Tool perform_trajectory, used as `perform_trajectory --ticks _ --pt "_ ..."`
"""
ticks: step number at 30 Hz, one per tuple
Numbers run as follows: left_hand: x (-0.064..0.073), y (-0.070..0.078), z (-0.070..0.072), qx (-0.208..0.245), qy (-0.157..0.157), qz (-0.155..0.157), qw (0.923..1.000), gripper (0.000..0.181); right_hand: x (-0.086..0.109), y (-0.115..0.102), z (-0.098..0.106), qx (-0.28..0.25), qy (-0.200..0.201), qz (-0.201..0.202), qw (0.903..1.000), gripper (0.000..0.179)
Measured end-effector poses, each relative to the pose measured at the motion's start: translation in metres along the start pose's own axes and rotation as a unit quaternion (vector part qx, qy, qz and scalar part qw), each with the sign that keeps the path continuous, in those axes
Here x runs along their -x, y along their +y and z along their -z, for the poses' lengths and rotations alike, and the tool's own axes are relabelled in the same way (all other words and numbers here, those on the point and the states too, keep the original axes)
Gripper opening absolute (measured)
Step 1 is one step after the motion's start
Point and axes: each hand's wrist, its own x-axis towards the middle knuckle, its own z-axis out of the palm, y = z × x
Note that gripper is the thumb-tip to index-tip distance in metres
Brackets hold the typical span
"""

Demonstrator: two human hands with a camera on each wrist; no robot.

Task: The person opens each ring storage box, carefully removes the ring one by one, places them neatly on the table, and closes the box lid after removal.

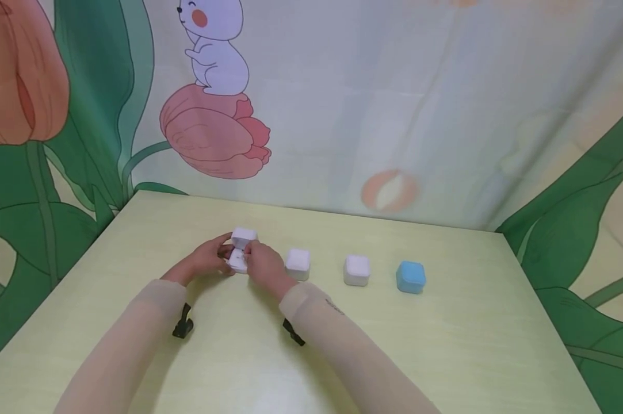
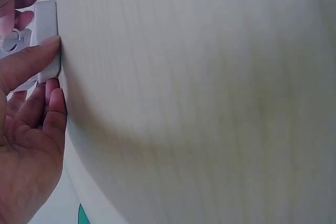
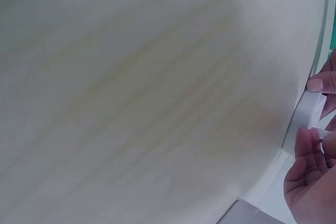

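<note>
A small white ring box (image 1: 237,264) stands on the table with its lid (image 1: 244,234) raised. My left hand (image 1: 207,257) grips it from the left; in the left wrist view the thumb (image 2: 39,56) presses the front wall and the other fingers curl at the side. My right hand (image 1: 268,268) holds the box's right side, fingers bent; the right wrist view shows its fingertips (image 3: 304,140) against the wall and its thumb over the inside. A silvery ring-like piece (image 2: 11,43) with a beaded edge sits in the white insert, partly hidden by fingers.
Two closed white boxes (image 1: 298,264) (image 1: 356,270) and a closed blue box (image 1: 411,277) stand in a row to the right. The pale wood-grained table (image 1: 471,333) ends at a printed curtain (image 1: 316,132) behind. Black straps (image 1: 183,328) hang beneath both wrists.
</note>
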Motion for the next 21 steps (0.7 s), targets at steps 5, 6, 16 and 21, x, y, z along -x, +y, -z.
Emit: perform_trajectory --ticks 5,6,16,21 --pt "-0.001 -0.004 0.0 0.005 0.0 -0.003 1.0 0.099 -0.001 0.003 -0.002 -0.059 0.011 0.015 0.9981 0.014" --pt "-0.001 -0.004 0.001 0.005 0.001 -0.003 1.0 0.099 -0.002 0.003 -0.002 -0.068 0.016 0.023 0.9973 0.014" --pt "-0.003 -0.006 0.001 -0.007 -0.002 -0.007 0.9999 0.101 -0.001 0.011 0.006 -0.125 0.017 0.016 0.9919 0.009" --pt "-0.004 -0.004 0.001 -0.009 -0.005 -0.009 0.9999 0.1 0.001 0.014 0.007 -0.171 0.013 -0.004 0.9852 0.009"
